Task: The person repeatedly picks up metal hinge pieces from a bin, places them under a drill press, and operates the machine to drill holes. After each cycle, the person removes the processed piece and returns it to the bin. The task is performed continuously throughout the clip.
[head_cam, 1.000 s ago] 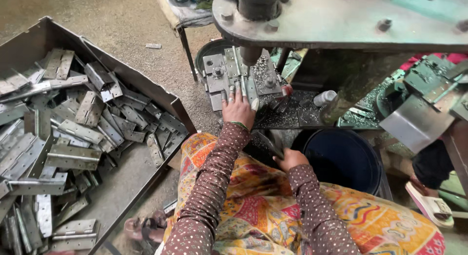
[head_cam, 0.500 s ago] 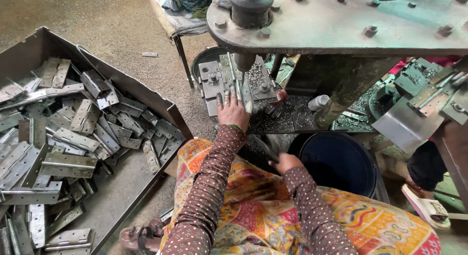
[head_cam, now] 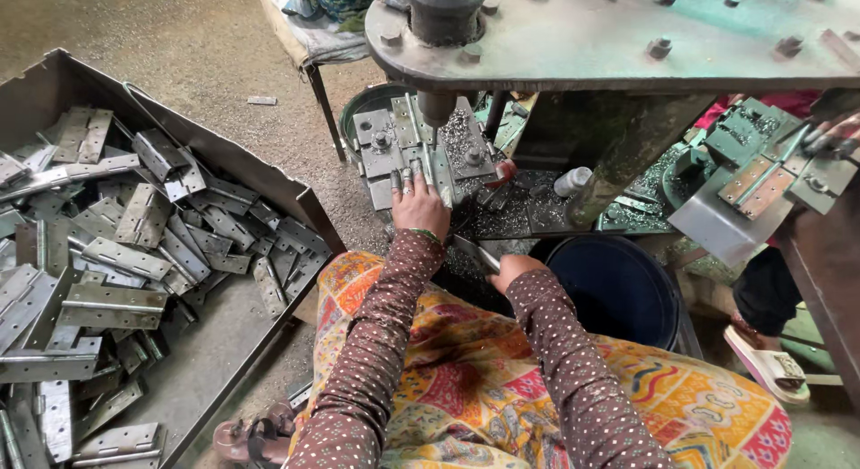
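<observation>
Our left hand (head_cam: pixel 419 207) has stayed pressing a hinge plate (head_cam: pixel 428 164) flat under the press punch (head_cam: pixel 436 106); our right hand (head_cam: pixel 512 270), below the punch, keeps pinching a metal strip (head_cam: pixel 473 251).

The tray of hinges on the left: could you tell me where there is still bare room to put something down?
The tray has bare floor at its near right corner, between the hinges and the right wall. Everywhere else is heaped. The left hand rests at the press, apart.
</observation>
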